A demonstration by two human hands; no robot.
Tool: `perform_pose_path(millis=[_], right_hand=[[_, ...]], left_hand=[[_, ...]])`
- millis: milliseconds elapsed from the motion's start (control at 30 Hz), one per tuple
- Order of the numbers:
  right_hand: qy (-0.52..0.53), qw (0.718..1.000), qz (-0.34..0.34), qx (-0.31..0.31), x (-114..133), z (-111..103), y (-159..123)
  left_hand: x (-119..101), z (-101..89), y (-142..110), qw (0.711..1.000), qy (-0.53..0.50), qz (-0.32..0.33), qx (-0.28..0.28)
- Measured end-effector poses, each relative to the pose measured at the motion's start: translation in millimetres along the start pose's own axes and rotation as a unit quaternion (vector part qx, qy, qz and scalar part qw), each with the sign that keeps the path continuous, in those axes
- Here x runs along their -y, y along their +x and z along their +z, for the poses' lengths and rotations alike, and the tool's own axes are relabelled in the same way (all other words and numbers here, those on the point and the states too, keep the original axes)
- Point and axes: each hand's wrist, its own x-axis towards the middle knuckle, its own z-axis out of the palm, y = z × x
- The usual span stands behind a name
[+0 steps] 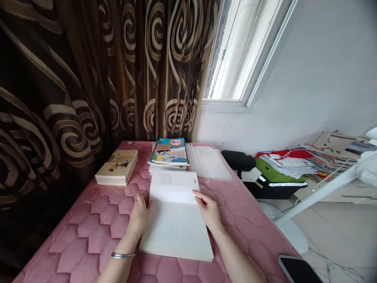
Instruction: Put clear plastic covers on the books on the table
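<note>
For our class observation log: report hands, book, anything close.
Left hand and right hand at opposite edges. Book open on pink cover. Textbook stack close beyond far edge.

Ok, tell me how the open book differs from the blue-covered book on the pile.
The open book lies spread, its pale pages showing; the blue-covered book is closed, its colourful illustrated cover facing up. The right hand touches the open book's edge; the blue-covered book is untouched. Both lie roughly flat.
</note>
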Motion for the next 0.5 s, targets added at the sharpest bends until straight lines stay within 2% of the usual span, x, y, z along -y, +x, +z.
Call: perform_pose_path(millis=[133,267,400,500], right_hand=[[0.038,0.999,-0.022,-0.008,4,-1,-2],[0.053,0.997,-0.045,-0.016,12,-3,-5],[0.075,0.996,-0.034,-0.047,16,-5,-7],[0.082,0.994,-0.029,-0.065,18,-6,-8]], left_hand=[[-8,-5.8,-7,0.990,0.098,-0.066,0.079],[-16,-10.5,-8,0.988,0.097,-0.084,0.083],[-21,-16.6,-19,0.990,0.081,-0.086,0.079],[-20,-20.4,-35,0.994,0.000,-0.062,0.089]])
